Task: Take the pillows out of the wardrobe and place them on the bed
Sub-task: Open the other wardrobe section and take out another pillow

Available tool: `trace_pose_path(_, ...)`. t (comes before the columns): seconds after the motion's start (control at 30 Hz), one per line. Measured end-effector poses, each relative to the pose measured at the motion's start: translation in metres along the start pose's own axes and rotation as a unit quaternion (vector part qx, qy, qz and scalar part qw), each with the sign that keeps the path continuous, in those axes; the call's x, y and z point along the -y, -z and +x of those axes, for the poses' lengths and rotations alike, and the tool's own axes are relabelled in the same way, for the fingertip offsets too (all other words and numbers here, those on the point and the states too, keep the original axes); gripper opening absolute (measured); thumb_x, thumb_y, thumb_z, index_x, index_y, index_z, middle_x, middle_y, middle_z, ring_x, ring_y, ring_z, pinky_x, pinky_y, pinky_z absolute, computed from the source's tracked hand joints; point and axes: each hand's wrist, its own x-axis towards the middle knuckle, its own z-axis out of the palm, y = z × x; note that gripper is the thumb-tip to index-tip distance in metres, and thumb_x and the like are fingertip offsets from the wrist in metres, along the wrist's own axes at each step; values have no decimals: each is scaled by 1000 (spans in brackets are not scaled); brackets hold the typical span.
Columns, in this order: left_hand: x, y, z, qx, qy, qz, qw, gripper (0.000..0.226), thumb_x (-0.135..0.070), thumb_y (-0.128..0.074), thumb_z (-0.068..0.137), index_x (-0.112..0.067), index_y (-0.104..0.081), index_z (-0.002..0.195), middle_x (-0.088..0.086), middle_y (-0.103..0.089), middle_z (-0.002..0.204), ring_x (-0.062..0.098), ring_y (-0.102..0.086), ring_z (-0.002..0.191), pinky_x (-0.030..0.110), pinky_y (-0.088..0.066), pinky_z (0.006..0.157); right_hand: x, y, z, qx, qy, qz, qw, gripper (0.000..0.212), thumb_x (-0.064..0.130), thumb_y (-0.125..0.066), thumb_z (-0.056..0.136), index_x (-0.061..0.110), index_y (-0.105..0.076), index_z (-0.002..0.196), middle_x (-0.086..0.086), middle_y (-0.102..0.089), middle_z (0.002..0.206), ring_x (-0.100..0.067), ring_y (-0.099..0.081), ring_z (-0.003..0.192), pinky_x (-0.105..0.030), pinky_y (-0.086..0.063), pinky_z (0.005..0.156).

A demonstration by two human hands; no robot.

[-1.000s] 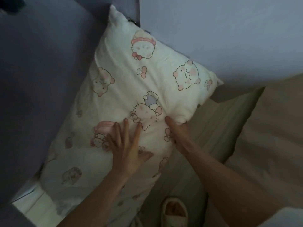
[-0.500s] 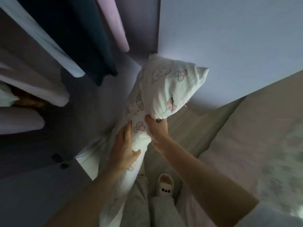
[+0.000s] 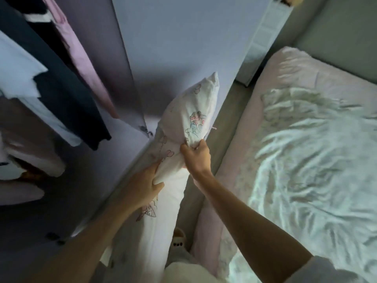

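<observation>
With both the left hand [image 3: 145, 185] and right hand [image 3: 196, 158] clenched on the pillow [image 3: 183, 127] (held on edge between wardrobe [image 3: 98, 180] and bed [image 3: 306, 160]), swing it right, keeping its hanging end clear.

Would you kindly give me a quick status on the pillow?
Left hand and right hand both gripping pillow. Pillow held on edge, not yet on bed. Nothing in the way.

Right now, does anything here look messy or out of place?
Only mildly: the white blanket lies crumpled across the bed, unmade. The pillow, gripped by the left hand and right hand, looks undamaged.
</observation>
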Motion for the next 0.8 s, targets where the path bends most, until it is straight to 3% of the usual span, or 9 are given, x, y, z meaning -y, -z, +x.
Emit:
trace_pose_path(0.1, -53, 8, -7, 77, -50, -15, 996, 27, -18, -60, 85, -11, -52, 110, 13, -64, 90, 26, -63, 77, 18, -49, 65, 6, 56, -28, -63, 29, 17, 997, 33, 35, -49, 64, 14, -50, 89, -4, -61, 84, -34, -61, 86, -53, -54, 75)
trace_pose_path(0.2, -95, 12, -24, 161, -78, -21, 984, 23, -16, -55, 87, -18, -44, 108, 6, -56, 91, 22, -60, 81, 24, -51, 64, -5, 100, -62, -127, 54, 49, 989, 22, 35, -50, 64, 18, -47, 78, 3, -55, 71, -34, -62, 80, -54, -55, 70)
trace_pose_path(0.27, -118, 11, -29, 178, -121, -6, 976, 34, -17, -56, 84, -13, -47, 117, 6, -58, 101, 21, -59, 86, 29, -51, 69, -11, 124, -85, -173, 65, 58, 981, 22, 35, -50, 65, 17, -47, 76, 2, -55, 69, -34, -62, 77, -53, -54, 69)
trace_pose_path(0.37, -159, 12, -40, 206, -170, -3, 964, 39, -13, -55, 83, -13, -50, 121, 7, -60, 105, 23, -58, 92, 25, -44, 69, -14, 162, -116, -253, 85, 86, 960, 28, 32, -51, 65, 7, -45, 75, -1, -50, 64, -26, -53, 64, -46, -52, 64)
trace_pose_path(0.47, -223, 10, -57, 241, -252, -14, 937, 22, -8, -56, 83, -15, -58, 104, 3, -62, 95, 16, -59, 89, 15, -42, 63, -17, 214, -158, -361, 106, 126, 918, 22, 27, -53, 68, 7, -44, 72, 2, -44, 61, -18, -43, 60, -37, -43, 60)
trace_pose_path(0.53, -263, 4, -65, 268, -309, -39, 912, 21, -8, -59, 81, -17, -60, 101, 0, -65, 96, 13, -60, 91, 11, -46, 70, -19, 248, -186, -428, 120, 155, 882, 17, 19, -57, 73, 8, -45, 71, 4, -43, 60, -12, -40, 56, -26, -39, 57)
trace_pose_path(0.6, -305, -7, -74, 280, -365, -24, 888, 26, -20, -58, 77, -21, -60, 103, 0, -68, 101, 17, -63, 95, 31, -52, 83, -23, 283, -219, -499, 127, 169, 840, 15, 13, -57, 76, 10, -44, 69, 5, -42, 59, -7, -36, 52, -17, -33, 50)
trace_pose_path(0.67, -349, -13, -85, 293, -405, 2, 866, 27, -26, -53, 77, -28, -60, 103, 1, -69, 101, 20, -64, 93, 44, -53, 84, -22, 313, -247, -545, 149, 190, 803, 18, 12, -56, 76, 14, -42, 65, 6, -42, 59, -5, -34, 51, -19, -32, 50)
trace_pose_path(0.8, -438, -27, -114, 337, -461, -4, 821, 15, -20, -58, 82, -23, -64, 96, 0, -68, 95, 18, -63, 90, 36, -51, 78, -21, 373, -295, -642, 157, 207, 721, 9, 16, -57, 79, 12, -50, 75, 8, -48, 63, -8, -42, 56, -27, -37, 57)
